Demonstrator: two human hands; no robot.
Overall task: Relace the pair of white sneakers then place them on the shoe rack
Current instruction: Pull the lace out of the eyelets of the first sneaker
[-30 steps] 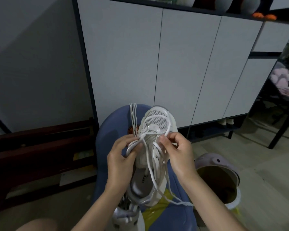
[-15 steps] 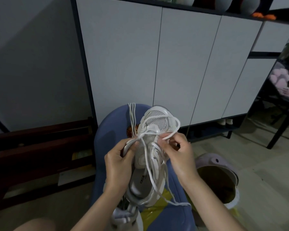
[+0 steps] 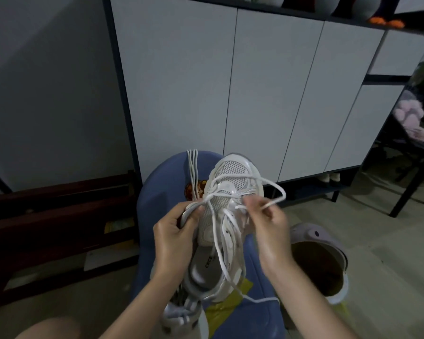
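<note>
Head view: your left hand (image 3: 175,231) grips the sneaker (image 3: 224,216) by its left side, thumb pressing the lace (image 3: 277,192) against the upper near the lower eyelets. Your right hand (image 3: 267,228) pinches a loop of that lace just right of the tongue. The sneaker is held, toe away from you, over the blue stool (image 3: 157,204), about mid-seat.

For this step: keep the left thumb as the anchor, draw the loop out to the right until slack is gone, and watch the free end (image 3: 262,300) trailing over the seat's near-right part so it doesn't snag.

The second sneaker (image 3: 181,314) sits at the seat's near edge below your left wrist, close to going over. A spare lace (image 3: 192,174) lies toward the far-left edge. Open room is to the right, above the bucket (image 3: 338,255); the cabinet (image 3: 230,81) limits forward reach.
</note>
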